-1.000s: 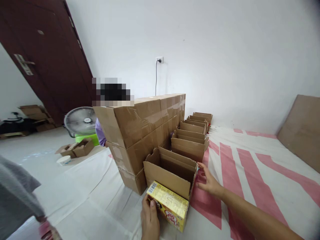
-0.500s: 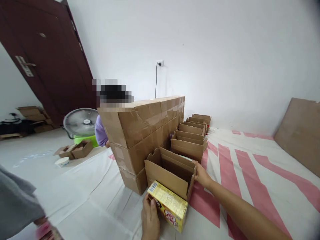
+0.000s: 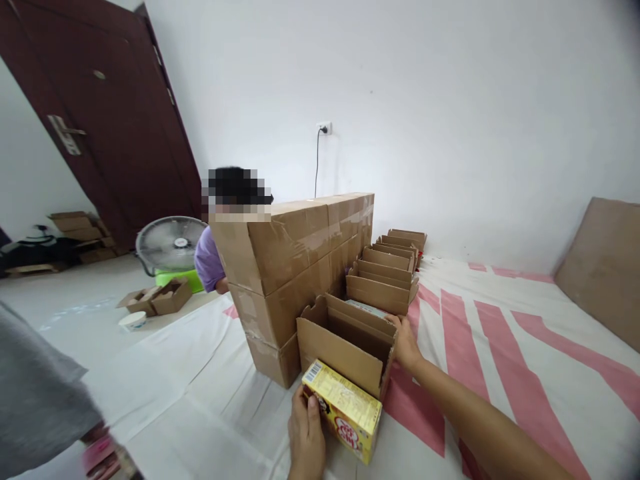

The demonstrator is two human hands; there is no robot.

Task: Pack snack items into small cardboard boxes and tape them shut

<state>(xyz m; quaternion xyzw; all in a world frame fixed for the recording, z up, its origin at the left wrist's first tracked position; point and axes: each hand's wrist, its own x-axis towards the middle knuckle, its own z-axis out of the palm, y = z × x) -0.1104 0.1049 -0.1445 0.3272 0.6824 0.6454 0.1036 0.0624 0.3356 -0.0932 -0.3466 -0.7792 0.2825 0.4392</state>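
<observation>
My left hand [image 3: 305,437] grips the near end of a yellow product box [image 3: 345,410] lying on the floor sheet in front of an open brown carton [image 3: 340,350]. On the carton's right rim rests my right hand [image 3: 404,341], its fingers curled over the far corner. Something pale shows inside the carton near that hand; what it is I cannot tell. Behind it runs a row of several more open cartons [image 3: 383,283].
A long stack of sealed brown boxes [image 3: 290,260] stands left of the row, a person in purple [image 3: 213,257] crouching behind it. A fan [image 3: 170,245], small flat cartons [image 3: 163,298] and a white bowl [image 3: 133,321] lie left. A cardboard sheet [image 3: 603,267] leans right. A grey sleeve [image 3: 40,393] is bottom left.
My right hand moved from the striped sheet onto the open carton's right rim. The yellow box stayed in my left hand. The view drifted slightly left.
</observation>
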